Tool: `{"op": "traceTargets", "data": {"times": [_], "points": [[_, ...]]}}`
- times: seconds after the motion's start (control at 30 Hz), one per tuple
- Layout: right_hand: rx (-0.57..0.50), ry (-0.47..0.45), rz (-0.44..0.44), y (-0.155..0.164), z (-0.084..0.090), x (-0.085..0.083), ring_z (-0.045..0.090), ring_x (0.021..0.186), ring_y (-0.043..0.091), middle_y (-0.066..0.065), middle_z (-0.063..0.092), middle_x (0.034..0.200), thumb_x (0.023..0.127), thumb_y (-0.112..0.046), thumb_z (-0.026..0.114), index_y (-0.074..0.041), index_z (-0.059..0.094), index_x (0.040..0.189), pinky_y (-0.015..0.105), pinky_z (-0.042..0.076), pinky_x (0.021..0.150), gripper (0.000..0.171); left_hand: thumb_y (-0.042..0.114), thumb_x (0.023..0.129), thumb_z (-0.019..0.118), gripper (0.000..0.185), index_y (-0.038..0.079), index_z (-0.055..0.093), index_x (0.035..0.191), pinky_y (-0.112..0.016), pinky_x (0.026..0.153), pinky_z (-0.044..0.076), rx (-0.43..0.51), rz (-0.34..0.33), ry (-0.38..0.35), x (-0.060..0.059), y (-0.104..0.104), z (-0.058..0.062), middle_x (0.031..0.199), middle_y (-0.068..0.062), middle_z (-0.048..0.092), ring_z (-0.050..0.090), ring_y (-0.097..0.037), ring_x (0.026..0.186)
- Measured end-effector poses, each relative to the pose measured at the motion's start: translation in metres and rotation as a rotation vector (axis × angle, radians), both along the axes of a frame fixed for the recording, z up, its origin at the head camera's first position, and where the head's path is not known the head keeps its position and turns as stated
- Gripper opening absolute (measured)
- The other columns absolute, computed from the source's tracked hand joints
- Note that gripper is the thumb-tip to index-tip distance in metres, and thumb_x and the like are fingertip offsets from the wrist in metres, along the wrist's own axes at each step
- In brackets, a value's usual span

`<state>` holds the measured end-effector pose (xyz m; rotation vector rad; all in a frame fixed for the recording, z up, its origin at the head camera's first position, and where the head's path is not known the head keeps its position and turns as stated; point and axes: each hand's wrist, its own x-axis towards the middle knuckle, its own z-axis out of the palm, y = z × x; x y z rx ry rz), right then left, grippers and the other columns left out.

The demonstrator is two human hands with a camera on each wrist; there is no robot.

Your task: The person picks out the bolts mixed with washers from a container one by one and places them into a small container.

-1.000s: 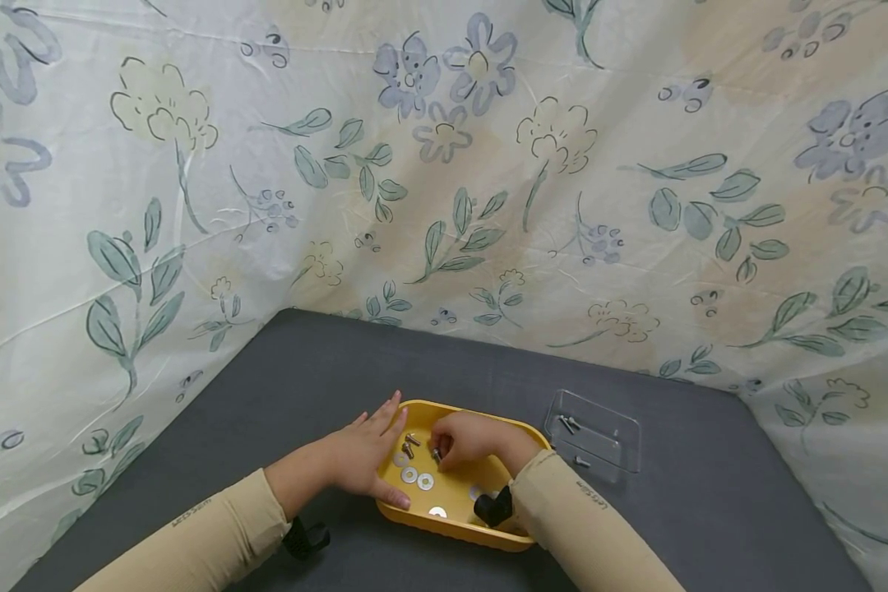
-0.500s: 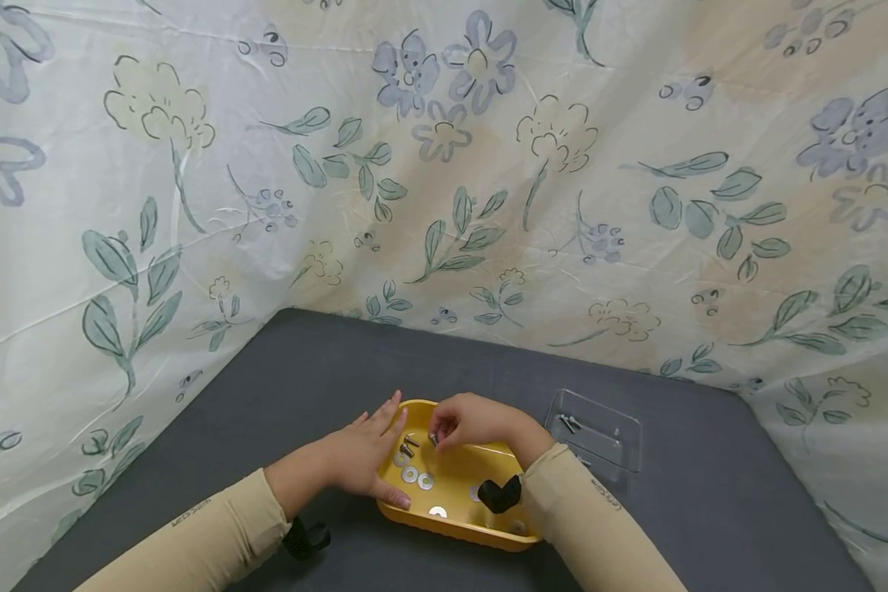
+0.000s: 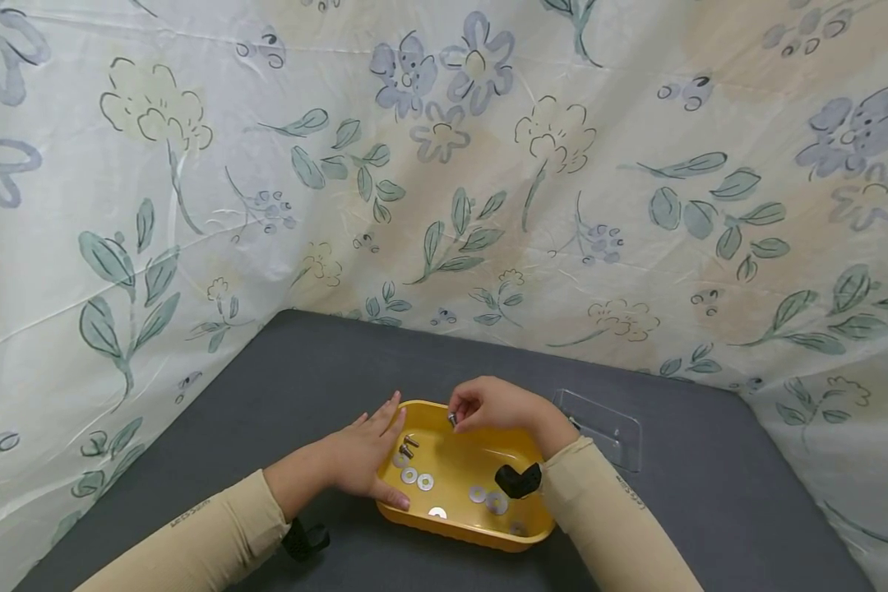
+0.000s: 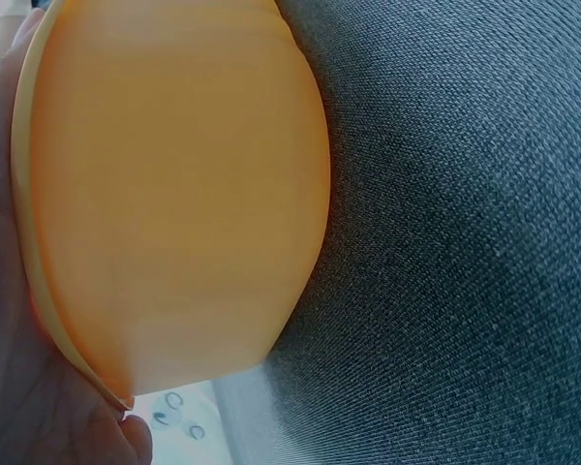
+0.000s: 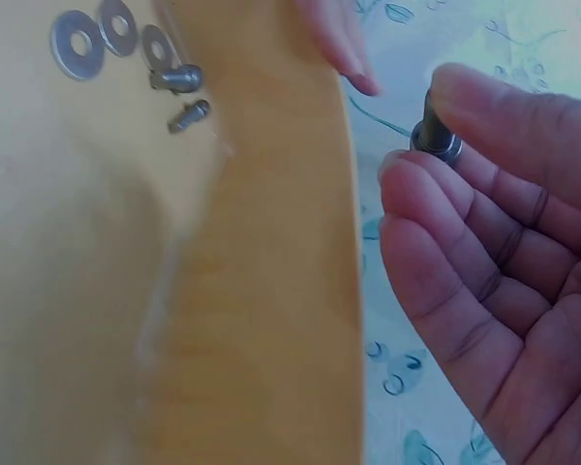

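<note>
Over the yellow tray (image 3: 466, 530), the right hand (image 3: 492, 404) pinches a small bolt (image 5: 436, 139) while the left hand (image 3: 363, 452), fingers straight, braces the tray's side.

Both arms wear long, snug sleeves in a soft tan colour. The left sleeve (image 3: 192, 543) has tiny dark letters near the cuff, and so does the right sleeve (image 3: 622, 526). A black strap (image 3: 305, 538) sits under the left wrist, and another black strap (image 3: 518, 479) is on the right wrist.
</note>
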<state>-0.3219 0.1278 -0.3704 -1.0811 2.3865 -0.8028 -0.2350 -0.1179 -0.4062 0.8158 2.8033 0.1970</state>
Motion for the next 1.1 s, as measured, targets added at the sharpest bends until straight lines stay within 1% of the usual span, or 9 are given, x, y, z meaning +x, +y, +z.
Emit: {"op": "traceTargets", "data": {"times": [0.2, 0.3, 0.47, 0.63, 0.7, 0.77, 0.87, 0.97, 1.1], "points": [[-0.028, -0.019, -0.058, 0.015, 0.007, -0.001, 0.056, 0.07, 0.015, -0.002, 0.063, 0.079, 0.081, -0.016, 0.07, -0.015, 0.065, 0.089, 0.027, 0.05, 0.066, 0.01, 0.081, 0.063, 0.051, 0.122, 0.004, 0.006, 0.147, -0.049, 0.109, 0.015, 0.002, 0.0, 0.004, 0.0, 0.0, -0.001, 0.151, -0.012, -0.014, 0.002, -0.024, 0.14], [-0.036, -0.013, -0.084, 0.025, 0.011, -0.001, 0.056, 0.071, 0.016, -0.001, 0.062, 0.08, 0.082, -0.015, 0.069, -0.013, 0.065, 0.091, 0.028, 0.05, 0.067, 0.01, 0.081, 0.063, 0.051, 0.122, 0.004, 0.005, 0.147, -0.049, 0.109, 0.015, -0.001, 0.001, 0.007, 0.0, -0.001, -0.001, 0.151, -0.012, -0.014, 0.001, -0.024, 0.14], [-0.064, 0.0, -0.124, 0.046, 0.019, -0.003, 0.056, 0.072, 0.018, 0.001, 0.061, 0.08, 0.082, -0.02, 0.069, -0.009, 0.064, 0.094, 0.029, 0.051, 0.068, 0.017, 0.081, 0.063, 0.051, 0.123, 0.005, 0.006, 0.147, -0.049, 0.109, 0.015, -0.004, 0.006, 0.006, 0.001, 0.0, -0.001, 0.152, -0.011, -0.014, 0.001, -0.024, 0.14], [-0.081, -0.006, -0.209, 0.066, 0.024, -0.004, 0.056, 0.075, 0.02, 0.002, 0.061, 0.083, 0.081, -0.026, 0.07, -0.011, 0.063, 0.095, 0.03, 0.051, 0.07, 0.022, 0.082, 0.063, 0.051, 0.123, 0.005, 0.006, 0.147, -0.049, 0.109, 0.015, -0.016, 0.01, 0.005, 0.002, 0.0, 0.001, 0.152, -0.011, -0.013, 0.001, -0.023, 0.14], [-0.087, -0.008, -0.243, 0.073, 0.025, -0.004, 0.056, 0.076, 0.02, 0.003, 0.061, 0.084, 0.08, -0.027, 0.071, -0.011, 0.063, 0.095, 0.03, 0.05, 0.071, 0.023, 0.082, 0.063, 0.051, 0.123, 0.005, 0.005, 0.147, -0.049, 0.109, 0.015, -0.02, 0.01, 0.003, 0.002, 0.0, 0.001, 0.152, -0.011, -0.014, 0.001, -0.023, 0.14], [-0.093, -0.003, -0.267, 0.081, 0.026, -0.003, 0.056, 0.077, 0.021, 0.004, 0.06, 0.085, 0.08, -0.026, 0.071, -0.009, 0.062, 0.097, 0.031, 0.051, 0.071, 0.025, 0.081, 0.063, 0.051, 0.122, 0.005, 0.005, 0.147, -0.048, 0.109, 0.015, -0.019, 0.009, 0.002, 0.002, 0.0, 0.001, 0.152, -0.011, -0.014, 0.002, -0.023, 0.14], [-0.098, 0.018, -0.279, 0.092, 0.025, -0.003, 0.055, 0.077, 0.021, 0.004, 0.06, 0.085, 0.081, -0.025, 0.07, -0.007, 0.062, 0.098, 0.033, 0.051, 0.072, 0.027, 0.081, 0.063, 0.051, 0.122, 0.006, 0.005, 0.147, -0.048, 0.109, 0.015, -0.018, 0.009, 0.002, 0.001, 0.0, 0.001, 0.152, -0.011, -0.014, 0.002, -0.023, 0.14], [-0.1, 0.02, -0.303, 0.104, 0.022, -0.004, 0.055, 0.077, 0.022, 0.005, 0.059, 0.085, 0.081, -0.025, 0.07, -0.005, 0.061, 0.098, 0.033, 0.052, 0.072, 0.028, 0.082, 0.063, 0.051, 0.123, 0.006, 0.005, 0.147, -0.048, 0.109, 0.015, -0.017, 0.008, 0.004, 0.001, 0.0, 0.0, 0.152, -0.011, -0.014, 0.002, -0.023, 0.14], [-0.115, 0.002, -0.338, 0.121, 0.015, -0.005, 0.055, 0.078, 0.023, 0.007, 0.059, 0.085, 0.081, -0.02, 0.07, -0.003, 0.061, 0.098, 0.029, 0.052, 0.071, 0.026, 0.082, 0.062, 0.051, 0.123, 0.006, 0.004, 0.147, -0.049, 0.109, 0.015, -0.01, 0.004, 0.004, 0.0, 0.0, -0.002, 0.152, -0.011, -0.015, 0.002, -0.024, 0.14]]}}
